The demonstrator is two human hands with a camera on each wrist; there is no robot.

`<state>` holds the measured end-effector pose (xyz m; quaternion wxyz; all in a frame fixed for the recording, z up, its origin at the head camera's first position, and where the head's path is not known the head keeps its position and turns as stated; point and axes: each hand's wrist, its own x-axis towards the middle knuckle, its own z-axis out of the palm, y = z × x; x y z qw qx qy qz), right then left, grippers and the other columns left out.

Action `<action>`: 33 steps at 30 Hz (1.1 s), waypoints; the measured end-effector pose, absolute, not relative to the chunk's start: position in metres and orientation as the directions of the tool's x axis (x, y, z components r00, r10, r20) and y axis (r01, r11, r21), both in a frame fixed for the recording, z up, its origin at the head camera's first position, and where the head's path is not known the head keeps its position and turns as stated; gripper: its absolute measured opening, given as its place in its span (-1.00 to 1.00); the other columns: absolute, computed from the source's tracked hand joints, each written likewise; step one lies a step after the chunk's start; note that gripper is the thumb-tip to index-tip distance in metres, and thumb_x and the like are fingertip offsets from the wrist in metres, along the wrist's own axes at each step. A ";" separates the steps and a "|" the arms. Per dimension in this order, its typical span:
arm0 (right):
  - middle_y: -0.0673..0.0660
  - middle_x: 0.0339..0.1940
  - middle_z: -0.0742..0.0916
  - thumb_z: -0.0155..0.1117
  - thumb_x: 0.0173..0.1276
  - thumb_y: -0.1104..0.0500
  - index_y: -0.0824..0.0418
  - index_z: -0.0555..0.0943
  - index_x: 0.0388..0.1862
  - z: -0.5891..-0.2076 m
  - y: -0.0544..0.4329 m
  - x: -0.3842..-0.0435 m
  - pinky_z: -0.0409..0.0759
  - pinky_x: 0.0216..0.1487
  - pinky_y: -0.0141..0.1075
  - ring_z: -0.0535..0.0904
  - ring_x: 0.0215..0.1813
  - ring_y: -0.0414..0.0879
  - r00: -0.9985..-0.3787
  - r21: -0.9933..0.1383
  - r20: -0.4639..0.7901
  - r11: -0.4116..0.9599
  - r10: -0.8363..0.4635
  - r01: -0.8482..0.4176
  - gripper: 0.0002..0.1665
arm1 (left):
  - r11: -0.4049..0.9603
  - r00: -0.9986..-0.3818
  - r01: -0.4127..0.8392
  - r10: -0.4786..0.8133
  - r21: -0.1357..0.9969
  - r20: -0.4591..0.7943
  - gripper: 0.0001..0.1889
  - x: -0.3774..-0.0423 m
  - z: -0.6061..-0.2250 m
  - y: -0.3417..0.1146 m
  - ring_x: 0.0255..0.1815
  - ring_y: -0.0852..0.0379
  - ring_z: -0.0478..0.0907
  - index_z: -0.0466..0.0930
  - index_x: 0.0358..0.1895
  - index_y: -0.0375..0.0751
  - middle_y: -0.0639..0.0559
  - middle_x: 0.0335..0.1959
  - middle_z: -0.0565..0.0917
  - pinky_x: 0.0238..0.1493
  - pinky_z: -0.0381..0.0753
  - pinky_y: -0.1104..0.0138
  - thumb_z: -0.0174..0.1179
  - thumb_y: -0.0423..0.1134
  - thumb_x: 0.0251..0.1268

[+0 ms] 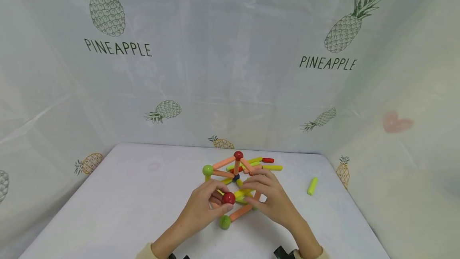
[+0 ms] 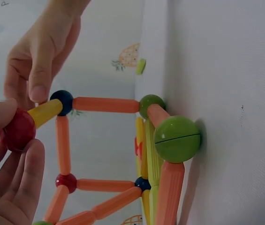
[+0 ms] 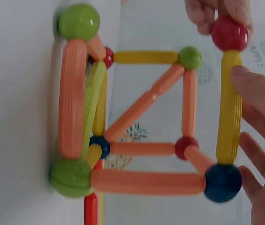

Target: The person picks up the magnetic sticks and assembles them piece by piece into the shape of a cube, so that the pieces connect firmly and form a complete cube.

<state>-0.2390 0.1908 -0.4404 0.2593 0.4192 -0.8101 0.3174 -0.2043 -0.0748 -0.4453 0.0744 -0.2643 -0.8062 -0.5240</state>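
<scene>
My left hand [image 1: 205,201] grips a red ball [image 2: 18,130] between thumb and fingers. One end of a yellow rod [image 3: 229,108] meets this ball, and a dark blue ball [image 3: 223,183] sits at its other end. Close beside the yellow rod is my right hand [image 1: 269,195], its fingers loosely spread and one fingertip at the rod's side. Both pieces belong to the upper edge of a box-like frame of orange rods [image 3: 146,182] joined by coloured balls. A green ball [image 2: 177,139] forms a bottom corner on the table. The right palm is hidden in the head view.
Behind the frame lie several loose yellow rods [image 1: 272,167] and a short red rod [image 1: 268,160]. Apart on the right rests a yellow-green rod [image 1: 312,186]. A pineapple-print curtain [image 1: 230,71] hangs round the white table [image 1: 143,195].
</scene>
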 end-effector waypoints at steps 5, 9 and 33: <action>-0.14 0.09 0.77 0.73 0.15 0.22 -0.04 0.78 0.11 -0.442 0.178 -0.234 0.45 0.44 -0.25 0.59 0.27 0.02 -0.432 -0.242 0.708 0.384 -0.558 -0.891 -0.47 | 0.295 -0.852 0.496 0.347 0.817 0.392 -0.65 -0.204 -0.446 -0.076 -0.18 0.28 0.71 0.61 0.02 0.14 0.21 -0.06 0.63 -0.09 0.81 0.23 0.56 -0.15 0.28; -0.12 0.07 0.77 0.71 0.17 0.23 -0.02 0.79 0.08 -0.445 0.173 -0.234 0.50 0.34 -0.29 0.62 0.20 -0.06 -0.408 -0.241 0.723 0.351 -0.558 -0.905 -0.52 | 0.277 -0.854 0.486 0.355 0.829 0.381 -0.66 -0.205 -0.449 -0.078 -0.17 0.26 0.73 0.62 0.03 0.15 0.19 -0.05 0.66 -0.09 0.79 0.34 0.55 -0.14 0.29; -0.15 0.09 0.80 0.66 0.23 0.20 -0.04 0.78 0.15 -0.451 0.167 -0.230 0.58 0.26 -0.30 0.62 0.19 -0.13 -0.443 -0.277 0.717 0.363 -0.539 -0.890 -0.51 | 0.213 -0.828 0.504 0.397 0.837 0.397 -0.66 -0.204 -0.449 -0.083 -0.04 0.22 0.76 0.62 0.11 0.06 0.14 0.04 0.68 -0.02 0.77 0.35 0.48 -0.29 0.37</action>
